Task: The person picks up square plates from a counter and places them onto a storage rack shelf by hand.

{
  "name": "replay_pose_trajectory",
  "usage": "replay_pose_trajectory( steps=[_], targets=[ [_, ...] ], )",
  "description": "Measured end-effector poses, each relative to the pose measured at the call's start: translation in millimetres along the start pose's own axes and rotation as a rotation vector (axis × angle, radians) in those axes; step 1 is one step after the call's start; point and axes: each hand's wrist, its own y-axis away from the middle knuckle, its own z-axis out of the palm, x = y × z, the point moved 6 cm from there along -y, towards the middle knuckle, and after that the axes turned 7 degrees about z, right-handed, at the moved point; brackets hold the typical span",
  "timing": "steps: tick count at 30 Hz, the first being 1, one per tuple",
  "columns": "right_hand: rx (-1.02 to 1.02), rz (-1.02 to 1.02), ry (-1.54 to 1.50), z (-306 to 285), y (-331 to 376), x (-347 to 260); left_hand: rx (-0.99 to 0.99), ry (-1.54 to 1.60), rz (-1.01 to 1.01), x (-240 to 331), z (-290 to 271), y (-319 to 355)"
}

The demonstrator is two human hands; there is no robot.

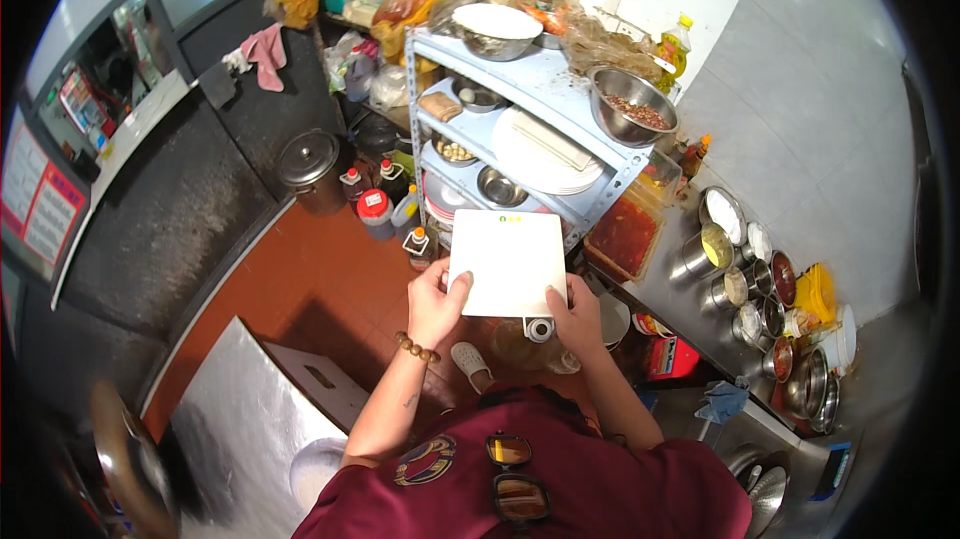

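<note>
A square white plate [507, 264] with a small green and yellow mark near its far edge lies between my two hands. My left hand [436, 297] grips its near left corner, thumb on top and fingers underneath. At the near right corner my right hand [578, 319] holds it the same way. Just beyond the plate stands a light blue metal rack [630, 179]. On its shelves are a pile of large white plates [565, 177], a steel bowl [502, 186] and a dish of small pale round items [455, 148].
A steel bowl of reddish nuts [638, 111] sits on the rack's top. Along the right wall, a counter bears several steel seasoning pots [708, 251] and a tub of red sauce [625, 232]. Bottles [375, 207] and a lidded pot [310, 164] stand left of the rack. A steel table [230, 409] is at lower left.
</note>
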Motion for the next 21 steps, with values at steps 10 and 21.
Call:
replay_pose_trajectory(
  steps=[10,21],
  targets=[
    [0.057,-0.020,-0.208,-12,-103,-5,-0.093,0.280,-0.057,-11,73,-140],
    [0.122,-0.021,-0.289,-15,-157,-3,-0.205,0.421,-0.063,-17,107,-195]
  ],
)
